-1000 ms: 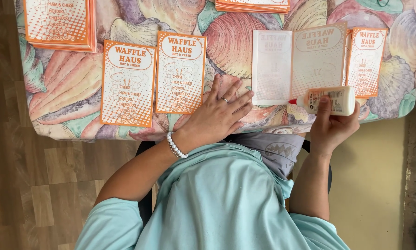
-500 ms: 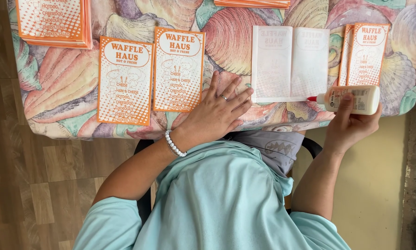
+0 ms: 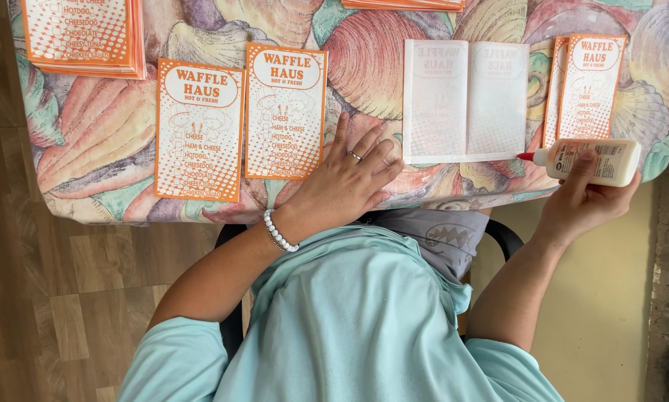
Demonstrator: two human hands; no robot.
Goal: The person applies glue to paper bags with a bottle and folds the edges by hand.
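While the person sits at the table [image 3: 89,141], which is covered with a shell-print cloth, a stack of orange printed sheets [image 3: 81,33] lies at the far left corner. Next come two orange-and-white menu cards [image 3: 199,130] lying flat side by side, nearly touching. Left hand [image 3: 346,186] rests palm down on the cloth just right of the second card, fingers spread and flat, gripping nothing; ring on one finger, white bead bracelet [image 3: 281,232] at the wrist. Right of that hand, a white unfolded sheet [image 3: 465,100] lies face down, print showing faintly through, crease down the middle. Further right, another small pile of orange cards [image 3: 588,82], slightly fanned. Right hand [image 3: 584,197] is closed around a white glue bottle [image 3: 591,160], held sideways at the table's near edge, red tip pointing left toward the lower right corner of the white sheet, just beside it; can't tell if the tip touches. More orange sheets poke in at the top edge. Teal shirt and wood floor fill the lower part of the view.
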